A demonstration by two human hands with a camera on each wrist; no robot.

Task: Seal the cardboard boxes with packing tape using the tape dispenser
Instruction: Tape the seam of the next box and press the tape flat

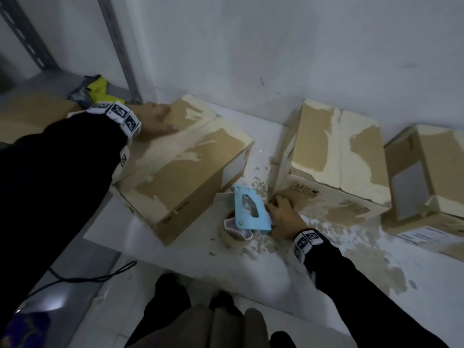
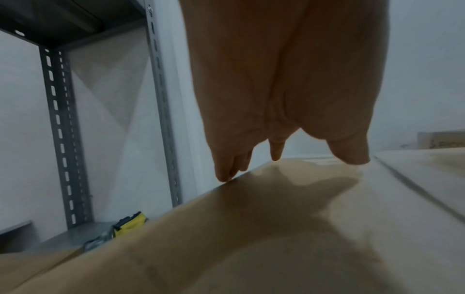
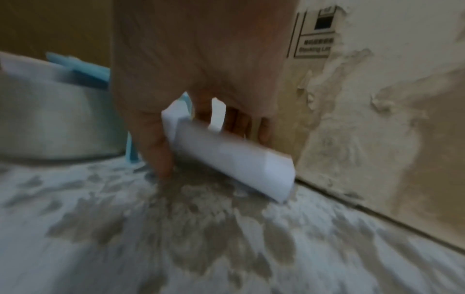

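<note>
A cardboard box [image 1: 185, 167] with torn pale patches on its top stands at the left of the white table [image 1: 288, 267]. My left hand [image 1: 158, 119] lies flat on its far top corner, fingers straight; in the left wrist view the fingertips [image 2: 275, 153] touch the box top [image 2: 276, 238]. A blue tape dispenser [image 1: 248, 209] with a clear tape roll [image 1: 233, 234] lies on the table between this box and a second box [image 1: 334, 159]. My right hand [image 1: 281, 212] is at its handle. In the right wrist view, thumb and fingers close round the white handle [image 3: 234, 155].
A third box [image 1: 431, 177] stands at the right by the wall. A flat carton [image 1: 32, 114] and a yellow-black item [image 1: 99, 90] lie on the metal shelf at the left. A black cable [image 1: 95, 277] runs below. Torn paper scraps [image 1: 376, 259] stick to the table.
</note>
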